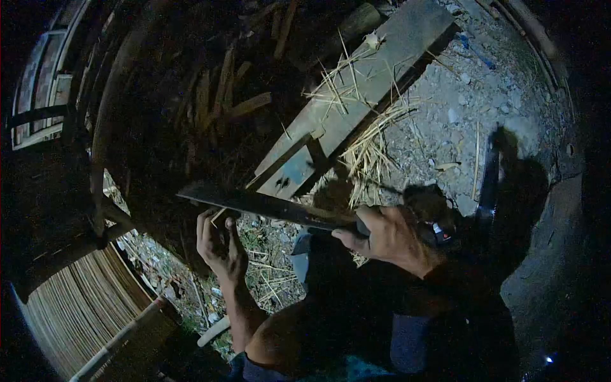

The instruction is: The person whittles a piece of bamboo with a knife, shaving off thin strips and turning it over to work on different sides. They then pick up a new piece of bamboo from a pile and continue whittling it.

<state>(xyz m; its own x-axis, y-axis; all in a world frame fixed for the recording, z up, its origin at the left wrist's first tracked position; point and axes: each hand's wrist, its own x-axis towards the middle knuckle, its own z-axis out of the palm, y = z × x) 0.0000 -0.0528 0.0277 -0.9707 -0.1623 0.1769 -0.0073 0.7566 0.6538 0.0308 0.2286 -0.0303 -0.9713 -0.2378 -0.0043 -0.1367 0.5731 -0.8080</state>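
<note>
A machete with a long dark blade point(264, 205) lies nearly level across the middle of the view, its tip to the left. My right hand point(398, 239) is closed around its handle end. Below the blade near the tip, my left hand point(221, 245) is raised with thumb and fingers bent around a small pale sliver point(218, 215), which looks like bamboo or wood. The sliver's upper end comes right at the blade's lower edge. My right hand's palm side is hidden.
Beyond the machete a wide wooden plank point(388, 60) slopes up to the right, with loose straw-like strips point(375, 153) on and beside it. Stony ground point(445, 121) lies to the right. Split wood point(223, 95) is stacked in the dark, and a slatted panel point(86, 305) stands at lower left.
</note>
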